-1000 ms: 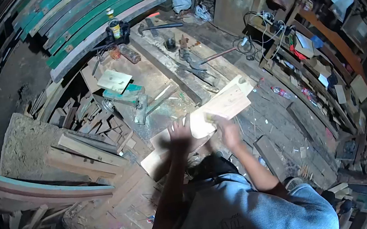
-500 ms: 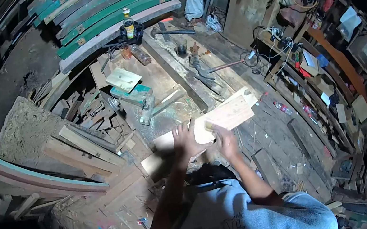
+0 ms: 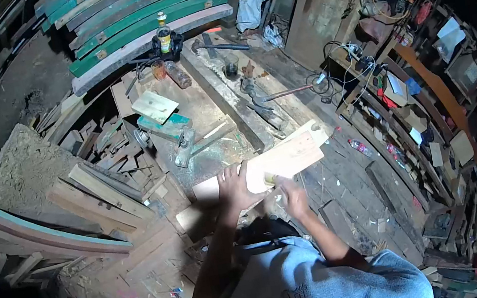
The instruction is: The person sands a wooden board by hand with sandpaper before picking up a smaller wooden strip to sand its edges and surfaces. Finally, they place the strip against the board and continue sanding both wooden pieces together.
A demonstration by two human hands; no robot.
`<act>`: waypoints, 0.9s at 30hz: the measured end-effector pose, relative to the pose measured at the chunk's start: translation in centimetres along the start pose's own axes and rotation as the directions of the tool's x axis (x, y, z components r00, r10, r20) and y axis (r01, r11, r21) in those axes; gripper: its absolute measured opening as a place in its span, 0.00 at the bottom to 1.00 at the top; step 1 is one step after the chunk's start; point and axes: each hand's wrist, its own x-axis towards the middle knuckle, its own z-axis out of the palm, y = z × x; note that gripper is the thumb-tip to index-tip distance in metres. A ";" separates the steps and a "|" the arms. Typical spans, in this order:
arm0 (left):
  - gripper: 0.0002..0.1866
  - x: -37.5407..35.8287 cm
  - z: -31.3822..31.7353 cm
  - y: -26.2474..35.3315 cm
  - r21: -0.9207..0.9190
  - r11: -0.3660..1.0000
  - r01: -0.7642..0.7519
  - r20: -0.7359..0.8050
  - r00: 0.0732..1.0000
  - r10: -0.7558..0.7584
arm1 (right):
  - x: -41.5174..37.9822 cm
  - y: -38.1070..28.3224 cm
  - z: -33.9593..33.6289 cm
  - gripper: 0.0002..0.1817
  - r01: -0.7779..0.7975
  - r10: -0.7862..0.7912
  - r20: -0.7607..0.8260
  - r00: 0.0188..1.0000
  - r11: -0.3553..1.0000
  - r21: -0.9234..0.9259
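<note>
A pale wooden board (image 3: 289,154) lies slantwise on the bench in front of me, with a second pale piece partly beneath it. My left hand (image 3: 235,188) rests flat on the board's left part, its fingers spread. To its right, my right hand (image 3: 292,195) is closed round a small yellowish block (image 3: 270,178) that sits at the board's near edge. The block's lower part is hidden by the fingers, and what it is made of cannot be made out.
Beyond the board lie a metal tool (image 3: 185,148), a green piece (image 3: 166,128) and a pale offcut (image 3: 155,106). A bottle (image 3: 165,39), a dark glass (image 3: 230,68) and a hammer (image 3: 225,45) stand or lie farther back. Wood scraps (image 3: 119,143) are heaped at left.
My right hand has moved slightly toward me and left along the board with the small block. The whole view has shifted a little. My left hand stays on the board.
</note>
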 end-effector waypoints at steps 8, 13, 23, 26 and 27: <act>0.67 0.3 0.0 -0.1 0.004 1.000 0.012 0.025 1.000 -0.013 | 8.7 9.9 -6.5 0.14 -0.372 0.344 -0.168 0.924 0.910 -0.185; 0.68 0.3 0.2 -0.2 -0.008 1.000 0.024 0.030 0.999 -0.024 | 3.7 2.0 2.0 0.15 -0.084 0.059 -0.195 0.979 0.989 -0.122; 0.67 0.1 -0.3 -0.1 -0.017 1.000 0.023 0.034 0.999 -0.023 | 8.1 9.0 -3.0 0.17 -0.446 0.392 -0.266 0.881 0.874 -0.192; 0.69 0.3 -0.4 0.1 0.005 1.000 0.016 0.008 1.000 -0.016 | 6.2 1.3 1.2 0.14 -0.184 0.159 -0.267 0.950 0.980 -0.070; 0.69 0.0 -0.4 0.1 0.008 1.000 0.019 0.005 1.000 -0.019 | 4.3 0.4 2.8 0.13 -0.065 0.053 -0.200 0.978 0.996 -0.053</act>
